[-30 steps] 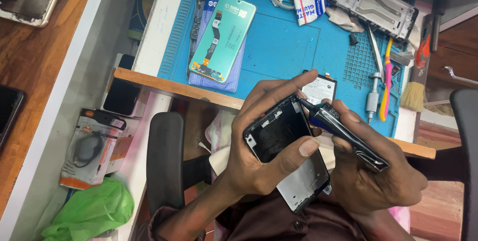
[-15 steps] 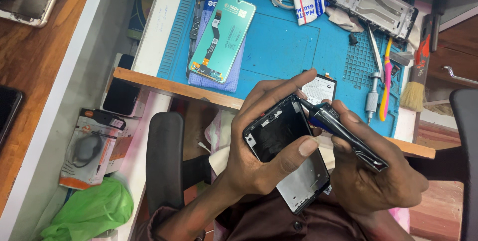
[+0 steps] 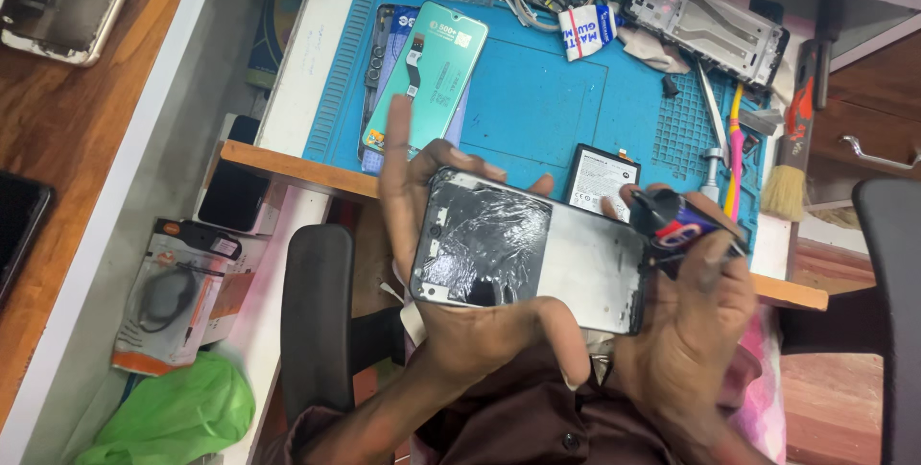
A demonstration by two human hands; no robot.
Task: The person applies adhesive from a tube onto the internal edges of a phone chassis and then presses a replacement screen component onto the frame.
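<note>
Opened phone frame [image 3: 532, 249] is gripped by left hand [image 3: 460, 331]; glue tube [image 3: 676, 220] is clasped by right hand [image 3: 686, 331], adhesive application judged underway; steady nozzle placement required.

Blue mat [image 3: 537, 110] — teal panel [image 3: 424, 81], green bag [image 3: 173, 417]

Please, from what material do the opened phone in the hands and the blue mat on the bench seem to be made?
Opened phone: probably metal or plastic frame, matt grey, with crinkled glossy black film.
Blue mat: likely silicone rubber, matt, with moulded ridges and compartments.
</note>
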